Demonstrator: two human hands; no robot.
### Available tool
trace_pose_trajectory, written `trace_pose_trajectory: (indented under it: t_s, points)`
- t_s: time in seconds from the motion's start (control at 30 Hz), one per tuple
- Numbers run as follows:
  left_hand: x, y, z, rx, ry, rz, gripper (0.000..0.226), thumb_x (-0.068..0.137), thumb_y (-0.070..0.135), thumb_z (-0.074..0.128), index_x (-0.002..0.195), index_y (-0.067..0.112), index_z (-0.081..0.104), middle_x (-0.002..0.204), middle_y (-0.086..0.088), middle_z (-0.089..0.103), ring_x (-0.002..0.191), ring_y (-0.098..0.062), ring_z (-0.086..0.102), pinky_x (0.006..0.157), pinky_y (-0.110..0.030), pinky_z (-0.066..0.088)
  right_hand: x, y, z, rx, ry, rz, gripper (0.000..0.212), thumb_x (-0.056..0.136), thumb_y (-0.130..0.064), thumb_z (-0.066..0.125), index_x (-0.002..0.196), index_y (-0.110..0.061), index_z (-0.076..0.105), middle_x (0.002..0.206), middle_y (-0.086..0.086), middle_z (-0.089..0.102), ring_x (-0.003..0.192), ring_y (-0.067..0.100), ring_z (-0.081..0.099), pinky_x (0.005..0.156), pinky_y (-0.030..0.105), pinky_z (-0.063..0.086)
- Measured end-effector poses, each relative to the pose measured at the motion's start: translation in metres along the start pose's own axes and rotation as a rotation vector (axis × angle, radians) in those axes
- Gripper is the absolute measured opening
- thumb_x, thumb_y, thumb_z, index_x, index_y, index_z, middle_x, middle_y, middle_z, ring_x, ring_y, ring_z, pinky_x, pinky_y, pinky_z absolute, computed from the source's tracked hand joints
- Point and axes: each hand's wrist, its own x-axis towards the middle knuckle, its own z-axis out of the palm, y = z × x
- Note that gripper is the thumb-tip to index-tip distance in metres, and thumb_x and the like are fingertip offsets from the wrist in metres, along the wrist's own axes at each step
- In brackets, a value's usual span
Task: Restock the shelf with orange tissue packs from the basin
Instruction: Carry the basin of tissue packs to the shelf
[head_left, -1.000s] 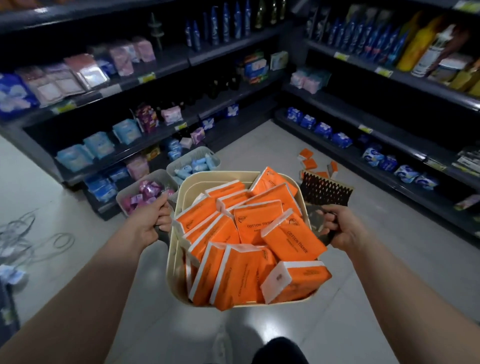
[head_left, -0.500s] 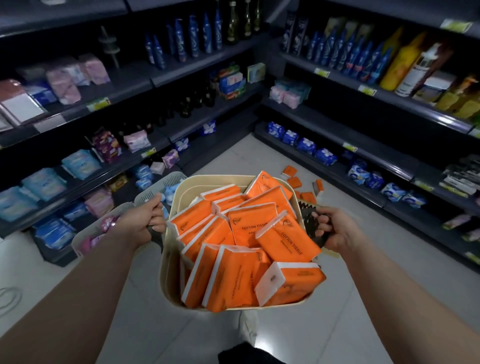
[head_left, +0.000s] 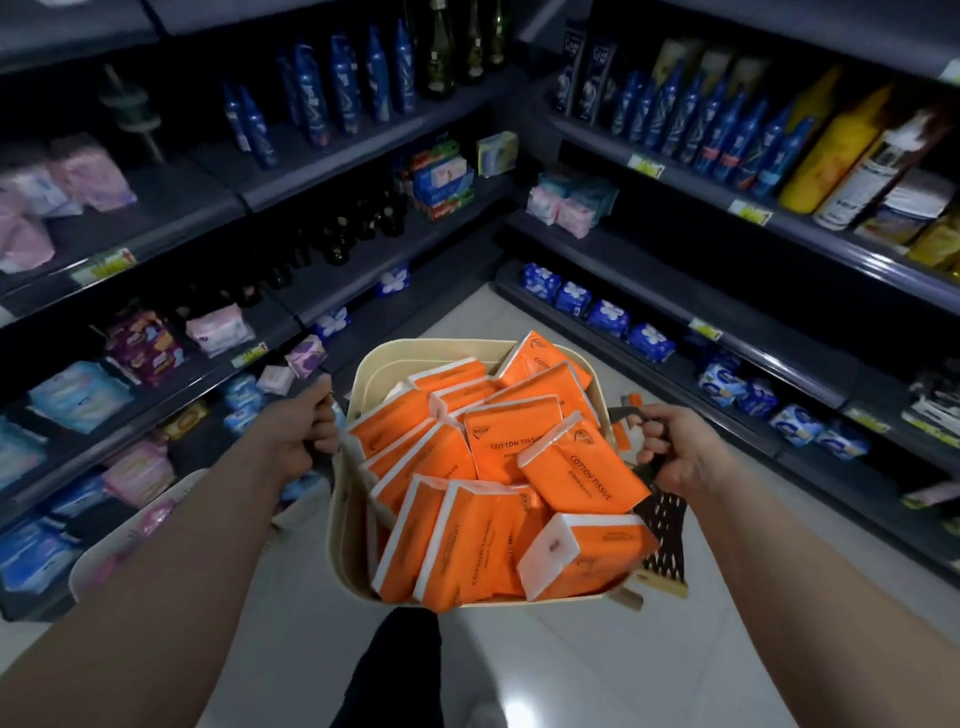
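Observation:
I carry a cream plastic basin (head_left: 385, 364) at waist height in the aisle. It is heaped with several orange tissue packs (head_left: 511, 446) with white ends, printed "COTTON TISSUE". My left hand (head_left: 298, 432) grips the basin's left rim, fingers curled over the edge. My right hand (head_left: 678, 448) grips the right rim the same way. One orange pack (head_left: 584, 557) leans against the near right rim.
Dark shelves (head_left: 737, 332) line the left and right, meeting in the far corner, stocked with blue bottles (head_left: 727, 130), pads and tissue packets. A dark mesh basket (head_left: 665, 540) sits on the floor under my right wrist. A pale basket (head_left: 130, 535) stands on the floor at left.
I have walked forward with the basin toward the shelf corner. The floor baskets slid under and behind the basin. Both hands keep their grip.

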Motion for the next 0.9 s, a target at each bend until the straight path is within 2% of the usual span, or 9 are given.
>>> trace_pose_trajectory:
  t_s: [0.2,0.4,0.5,0.9]
  points:
    - [0.089,0.069,0.034,0.043,-0.043,-0.041,0.04,0.097,0.036,0.046,0.064,0.018,0.035,0.035,0.01,0.024,0.026,-0.004,0.019,0.03,-0.011,0.019,0.069,-0.045,0.032,0.064,0.114,-0.006,0.018,0.093,-0.017,0.045,0.081,-0.009,0.057,0.043,-0.009,0.037,0.029,0.004,0.026,0.029,0.017,0.025]
    - [0.169,0.142,0.071,0.138,-0.08,-0.04,0.04,0.097,0.034,0.048,0.062,0.018,0.036,0.036,0.01,0.023,0.027,-0.004,0.019,0.028,-0.014,0.019,0.113,-0.087,0.072,0.155,0.19,-0.032,0.029,0.094,-0.016,0.043,0.066,-0.012,0.048,0.037,-0.01,0.033,0.027,0.004,0.023,0.03,0.014,0.025]
    - [0.202,0.169,0.091,0.172,-0.103,-0.033,0.041,0.097,0.035,0.049,0.061,0.018,0.036,0.035,0.011,0.023,0.027,-0.003,0.019,0.03,-0.013,0.018,0.133,-0.107,0.089,0.194,0.223,-0.041,0.031,0.095,-0.015,0.042,0.065,-0.012,0.047,0.036,-0.009,0.031,0.026,0.005,0.023,0.029,0.014,0.026]
    - [0.334,0.226,0.166,0.196,-0.112,-0.065,0.038,0.093,0.039,0.053,0.063,0.019,0.039,0.038,0.011,0.026,0.028,-0.004,0.021,0.031,-0.014,0.021,0.248,-0.201,0.104,0.135,0.32,-0.035,0.023,0.092,-0.015,0.047,0.07,-0.01,0.051,0.037,-0.009,0.032,0.03,0.006,0.025,0.032,0.017,0.027]
